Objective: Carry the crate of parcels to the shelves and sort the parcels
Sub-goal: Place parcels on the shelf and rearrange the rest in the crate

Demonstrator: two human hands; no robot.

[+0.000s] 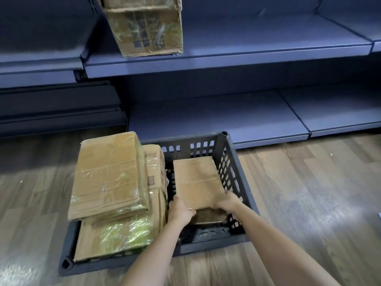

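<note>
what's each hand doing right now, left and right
Left hand: grips the near left corner of the flat parcel in the crate.
Right hand: grips the same parcel's near right corner.

Both bare forearms reach forward and down, converging. Left hand [180, 211] grips the near-left corner of a flat parcel [198, 180], fingers curled under. Right hand [227, 202] grips its near-right corner, thumb on top.
</note>
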